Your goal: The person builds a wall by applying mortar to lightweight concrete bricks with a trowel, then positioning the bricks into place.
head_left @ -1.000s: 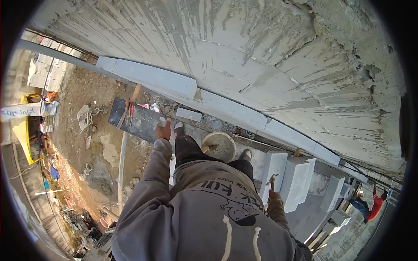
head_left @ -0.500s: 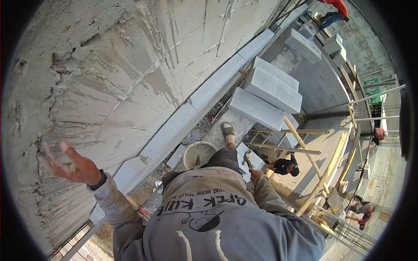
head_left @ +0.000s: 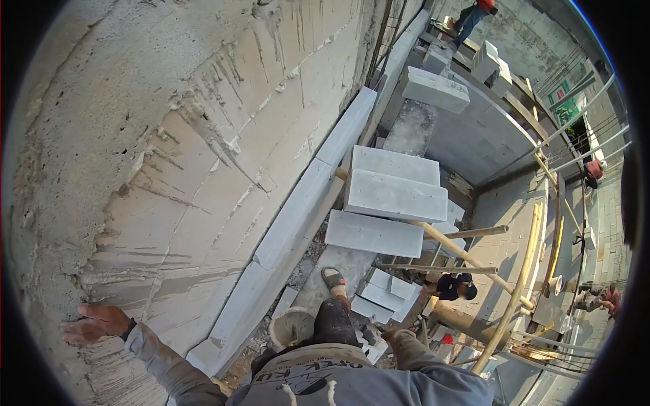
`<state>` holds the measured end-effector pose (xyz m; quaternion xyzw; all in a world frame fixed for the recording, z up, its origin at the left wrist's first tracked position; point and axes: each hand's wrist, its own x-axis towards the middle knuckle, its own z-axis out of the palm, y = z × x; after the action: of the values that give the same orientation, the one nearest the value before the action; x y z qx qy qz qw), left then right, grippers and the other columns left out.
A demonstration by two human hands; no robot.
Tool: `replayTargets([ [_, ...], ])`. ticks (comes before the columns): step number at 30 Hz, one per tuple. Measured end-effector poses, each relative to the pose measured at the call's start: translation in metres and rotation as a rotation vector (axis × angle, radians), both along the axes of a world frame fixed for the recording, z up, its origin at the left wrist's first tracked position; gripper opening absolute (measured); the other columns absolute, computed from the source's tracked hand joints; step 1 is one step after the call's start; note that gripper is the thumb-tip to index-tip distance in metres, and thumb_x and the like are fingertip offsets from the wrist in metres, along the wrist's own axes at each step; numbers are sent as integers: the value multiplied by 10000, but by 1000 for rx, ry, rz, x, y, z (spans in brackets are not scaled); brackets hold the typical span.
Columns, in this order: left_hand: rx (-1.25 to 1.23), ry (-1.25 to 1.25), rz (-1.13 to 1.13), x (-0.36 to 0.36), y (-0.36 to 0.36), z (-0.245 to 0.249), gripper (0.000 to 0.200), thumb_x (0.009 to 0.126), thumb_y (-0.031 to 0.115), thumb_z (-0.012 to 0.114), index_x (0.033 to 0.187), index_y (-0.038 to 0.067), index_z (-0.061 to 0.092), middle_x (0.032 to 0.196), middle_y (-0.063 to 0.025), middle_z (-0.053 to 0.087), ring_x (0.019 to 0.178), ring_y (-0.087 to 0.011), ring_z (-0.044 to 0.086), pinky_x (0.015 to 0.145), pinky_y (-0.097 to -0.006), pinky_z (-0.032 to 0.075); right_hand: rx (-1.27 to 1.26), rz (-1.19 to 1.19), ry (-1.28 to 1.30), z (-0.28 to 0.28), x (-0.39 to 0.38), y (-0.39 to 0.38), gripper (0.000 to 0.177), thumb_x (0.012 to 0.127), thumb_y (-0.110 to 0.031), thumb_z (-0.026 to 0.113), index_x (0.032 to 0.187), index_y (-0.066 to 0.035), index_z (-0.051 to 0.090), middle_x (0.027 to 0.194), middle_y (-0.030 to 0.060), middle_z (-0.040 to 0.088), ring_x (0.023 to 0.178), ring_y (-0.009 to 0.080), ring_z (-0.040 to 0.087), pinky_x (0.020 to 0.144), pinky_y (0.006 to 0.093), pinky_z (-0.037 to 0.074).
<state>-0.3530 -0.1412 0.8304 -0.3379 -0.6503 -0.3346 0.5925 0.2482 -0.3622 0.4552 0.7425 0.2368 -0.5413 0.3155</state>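
Note:
My left hand point(head_left: 98, 323) reaches out to the rough mortar-streaked wall point(head_left: 169, 223), its fingers stretched and resting at the surface. A dark band circles that wrist. Low beside my body, my right hand point(head_left: 388, 332) is closed around a slim hand tool point(head_left: 371, 335); I cannot tell its exact kind. Between my legs and the wall stands a round mortar bucket point(head_left: 288, 327), partly hidden by my knee. A ledge of pale blocks point(head_left: 291, 220) runs along the wall's foot.
Large light blocks point(head_left: 396, 195) lie stacked ahead of my sandalled foot point(head_left: 332, 276). Cut block pieces point(head_left: 386, 296) lie to its right. Bamboo poles point(head_left: 518, 284) and a ladder point(head_left: 440, 269) stand on the right. A person in black point(head_left: 455, 287) is below; others work farther off.
My view has swung, showing more of the blocks ahead. My left hand, raised with spread fingers before, now rests lower along the wall. My right hand remains low with the tool.

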Motion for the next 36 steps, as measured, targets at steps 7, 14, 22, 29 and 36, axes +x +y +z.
replayTargets([
  [7,78,104,183,-1,12,2,635,948,445,295,1384,-16,274,1409,-294,231,1292,-462,225,1005,-565,208,292,-160,-111,71,63,116,654,747,-519,580,1128,14,592,1166,246,563,1124,375,519,958,397,401],
  [14,69,149,181,5,14,8,600,953,402,304,1381,-18,282,1400,-289,257,1293,-446,247,998,-564,219,483,-120,-114,104,84,158,638,744,-516,574,1104,10,609,1146,243,577,1099,372,537,940,393,412],
  [22,62,150,154,8,17,7,593,951,400,307,1387,-2,288,1414,-294,230,1293,-447,249,999,-567,217,212,167,-94,106,84,124,621,753,-550,550,1094,-36,626,1109,176,619,1075,326,564,919,384,424],
  [29,78,118,135,0,12,-3,597,945,393,344,1388,-4,293,1411,-319,211,1287,-459,240,980,-598,211,105,45,-125,120,81,73,612,772,-525,553,1143,-40,596,1184,181,578,1093,312,558,908,384,439],
  [36,9,261,104,-13,7,-7,513,949,279,392,1372,-3,322,1433,-242,255,1314,-466,200,974,-615,226,49,153,-182,116,92,84,645,734,-528,596,1159,-43,590,1157,186,593,1087,311,565,913,372,438],
])
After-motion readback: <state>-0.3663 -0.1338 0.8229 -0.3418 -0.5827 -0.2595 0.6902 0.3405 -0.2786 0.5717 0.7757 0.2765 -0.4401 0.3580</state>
